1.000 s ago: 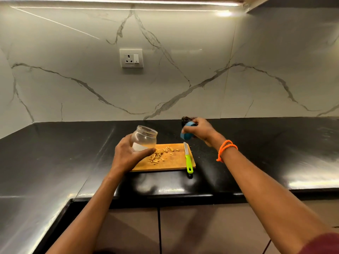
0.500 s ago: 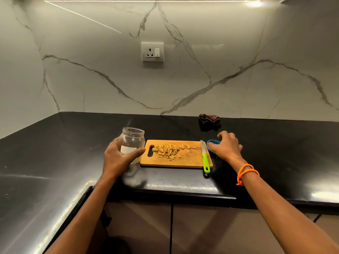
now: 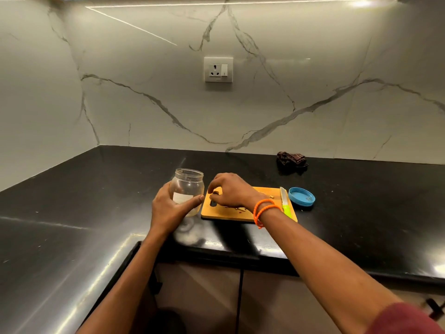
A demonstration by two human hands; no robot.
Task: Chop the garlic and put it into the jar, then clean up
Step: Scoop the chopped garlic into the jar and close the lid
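Note:
An open glass jar (image 3: pixel 190 186) with a white label stands on the black counter just left of the wooden cutting board (image 3: pixel 226 214). My left hand (image 3: pixel 172 208) grips the jar from the front. My right hand (image 3: pixel 232 190) hovers over the board's left end, its fingers curled and pinching chopped garlic (image 3: pixel 216 191). More garlic bits (image 3: pixel 240 209) show under the wrist; most of the pile is hidden by the hand. A green-handled knife (image 3: pixel 285 203) lies on the board's right edge. The blue jar lid (image 3: pixel 301 196) lies upside down right of the board.
A dark crumpled cloth (image 3: pixel 291 159) sits by the marble wall at the back right. A wall socket (image 3: pixel 218 69) is above. The counter (image 3: pixel 72 201) turns an L-corner on the left, and its front edge runs just below the board.
My right hand left the blue lid on the counter and moved left onto the garlic pile, pinching some. My left hand still holds the jar beside the board.

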